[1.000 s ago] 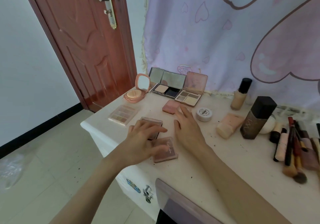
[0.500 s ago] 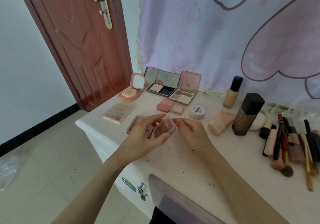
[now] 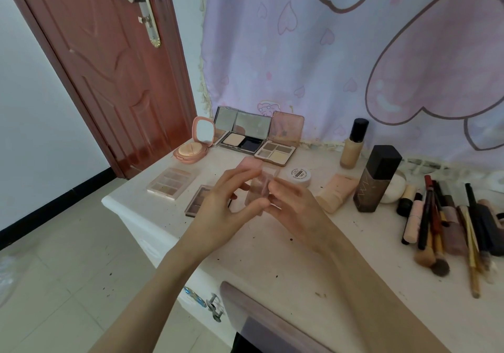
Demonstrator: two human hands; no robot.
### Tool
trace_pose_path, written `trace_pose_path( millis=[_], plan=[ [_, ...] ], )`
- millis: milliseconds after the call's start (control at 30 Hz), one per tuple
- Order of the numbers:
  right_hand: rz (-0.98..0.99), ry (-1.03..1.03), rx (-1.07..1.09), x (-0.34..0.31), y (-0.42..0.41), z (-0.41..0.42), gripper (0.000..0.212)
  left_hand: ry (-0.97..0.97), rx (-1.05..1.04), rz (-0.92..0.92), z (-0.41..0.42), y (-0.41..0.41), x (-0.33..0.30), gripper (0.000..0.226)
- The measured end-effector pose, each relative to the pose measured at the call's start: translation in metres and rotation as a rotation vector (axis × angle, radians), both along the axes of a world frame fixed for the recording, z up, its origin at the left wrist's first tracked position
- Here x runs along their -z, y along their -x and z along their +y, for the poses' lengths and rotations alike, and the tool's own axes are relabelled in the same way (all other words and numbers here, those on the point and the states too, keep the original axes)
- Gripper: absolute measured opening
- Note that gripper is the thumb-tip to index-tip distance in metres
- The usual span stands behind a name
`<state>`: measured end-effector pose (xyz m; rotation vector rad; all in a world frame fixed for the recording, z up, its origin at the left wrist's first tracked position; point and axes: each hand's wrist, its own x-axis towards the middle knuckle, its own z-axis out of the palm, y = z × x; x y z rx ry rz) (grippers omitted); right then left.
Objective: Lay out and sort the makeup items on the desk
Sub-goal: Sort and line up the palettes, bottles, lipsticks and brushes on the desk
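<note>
Both hands hold a small pink blush compact [image 3: 257, 189] lifted above the table [image 3: 272, 257], left hand [image 3: 223, 211] and right hand [image 3: 297, 211] each in a closed grip on its edges. Beyond it, open palettes [image 3: 275, 151] line the far edge; brushes [image 3: 447, 230] lie far right.

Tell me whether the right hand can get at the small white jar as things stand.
Probably yes, once freed. The right hand and the left hand both hold a small pink compact. The white jar sits just beyond the right hand's fingers, with nothing between them.
</note>
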<state>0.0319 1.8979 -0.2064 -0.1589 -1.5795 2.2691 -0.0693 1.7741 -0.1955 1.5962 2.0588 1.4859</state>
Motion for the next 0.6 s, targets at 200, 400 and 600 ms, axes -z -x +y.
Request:
trace_pose_path(
  millis=[200, 400, 600],
  plan=[
    [-0.066, 0.225, -0.027, -0.002, 0.001, -0.002, 0.041, 0.135, 0.093, 0.106, 0.002, 0.006, -0.017, 0.064],
    [-0.063, 0.301, -0.081, 0.001, 0.003, -0.001, 0.043, 0.132, 0.079, -0.001, 0.004, 0.007, -0.021, 0.054],
    [-0.008, 0.379, -0.105, -0.001, 0.004, -0.003, 0.036, 0.188, 0.132, 0.032, 0.005, 0.008, -0.029, 0.052]
  ],
)
